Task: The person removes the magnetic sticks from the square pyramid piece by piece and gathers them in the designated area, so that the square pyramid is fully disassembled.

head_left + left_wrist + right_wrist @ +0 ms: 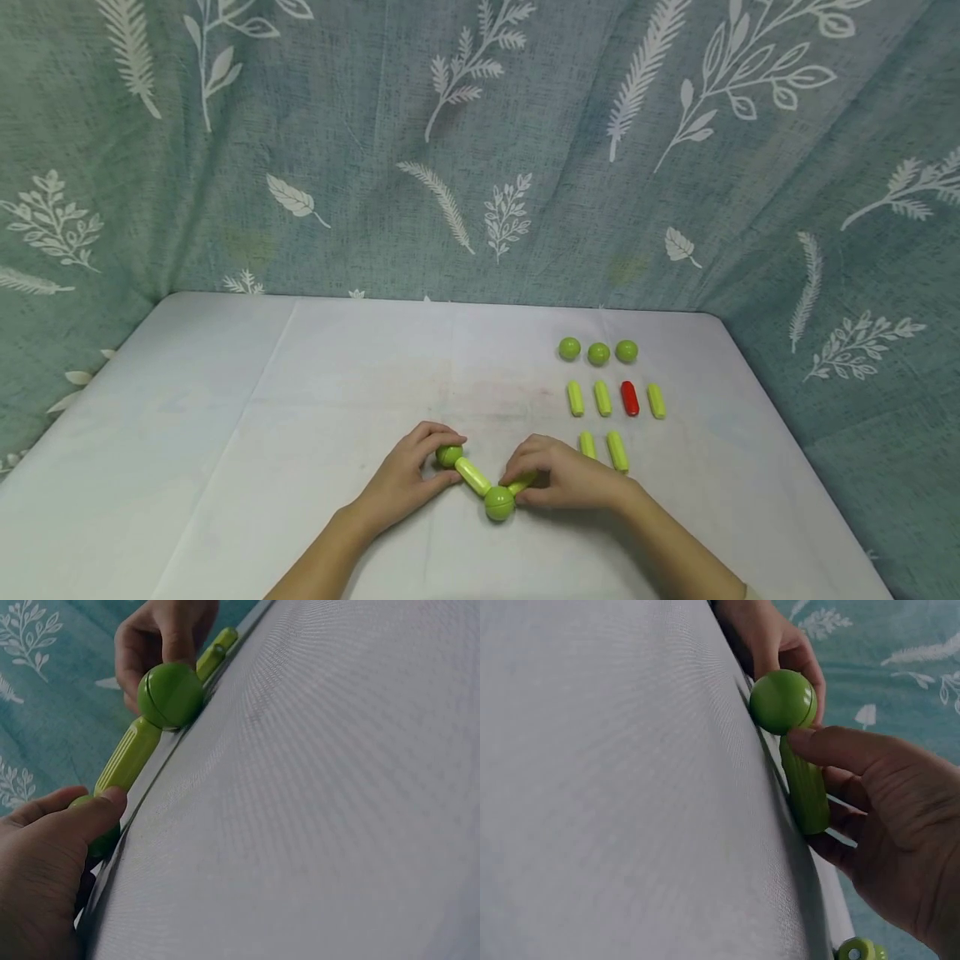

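Observation:
Two green balls and two yellow-green rods form a V-shaped piece on the white table. My left hand (408,477) grips the ball (450,455) at the piece's left end. From it a ribbed rod (129,757) runs to the second ball (499,503), which lies nearest me. My right hand (558,475) pinches another rod (805,787) by its end close to that second ball. In the right wrist view this rod meets the ball; whether it is fully seated is hidden by the thumb. Part of the left-end ball is covered by my left fingers.
Three loose green balls (598,354) lie in a row at the back right of the table (360,358). In front of them is a row of yellow-green rods (603,398) with one red rod (630,398). Two more rods (617,451) lie just beyond my right hand. A patterned curtain (360,150) surrounds the table.

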`<state>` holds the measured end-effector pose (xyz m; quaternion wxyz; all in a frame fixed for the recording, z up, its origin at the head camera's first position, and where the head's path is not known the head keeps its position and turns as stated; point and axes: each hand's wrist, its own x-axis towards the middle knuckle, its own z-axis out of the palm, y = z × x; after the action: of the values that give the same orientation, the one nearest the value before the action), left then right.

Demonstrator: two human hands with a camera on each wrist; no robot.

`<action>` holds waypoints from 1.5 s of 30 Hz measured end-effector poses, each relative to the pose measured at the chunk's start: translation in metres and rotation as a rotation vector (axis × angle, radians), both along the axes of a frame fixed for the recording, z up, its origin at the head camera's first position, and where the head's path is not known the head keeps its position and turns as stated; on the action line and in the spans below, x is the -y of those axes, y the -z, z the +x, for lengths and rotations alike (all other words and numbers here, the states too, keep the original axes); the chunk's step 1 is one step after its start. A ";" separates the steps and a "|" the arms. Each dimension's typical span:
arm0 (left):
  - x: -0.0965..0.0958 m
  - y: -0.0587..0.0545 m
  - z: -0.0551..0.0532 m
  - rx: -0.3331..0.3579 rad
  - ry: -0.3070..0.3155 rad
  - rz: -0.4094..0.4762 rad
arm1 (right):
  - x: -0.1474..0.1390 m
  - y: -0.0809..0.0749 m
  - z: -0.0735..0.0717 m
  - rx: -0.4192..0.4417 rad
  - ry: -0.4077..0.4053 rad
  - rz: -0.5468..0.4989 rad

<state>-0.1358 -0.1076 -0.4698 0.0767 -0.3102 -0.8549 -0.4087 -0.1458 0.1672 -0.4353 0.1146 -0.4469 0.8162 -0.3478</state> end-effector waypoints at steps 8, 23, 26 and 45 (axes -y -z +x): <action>0.000 0.000 0.001 0.015 0.000 0.002 | 0.002 0.007 0.002 -0.016 -0.031 -0.053; -0.003 -0.004 0.001 0.044 -0.002 0.015 | -0.027 -0.017 0.011 0.140 0.154 0.208; -0.003 -0.003 0.001 0.055 -0.013 0.012 | -0.030 -0.019 0.014 0.163 0.145 0.239; -0.003 -0.002 0.000 0.033 -0.013 0.011 | -0.082 -0.022 0.027 0.324 0.311 -0.254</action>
<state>-0.1356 -0.1048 -0.4675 0.0670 -0.2975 -0.8557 -0.4181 -0.1189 0.2488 -0.4137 0.1322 -0.2653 0.7957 -0.5281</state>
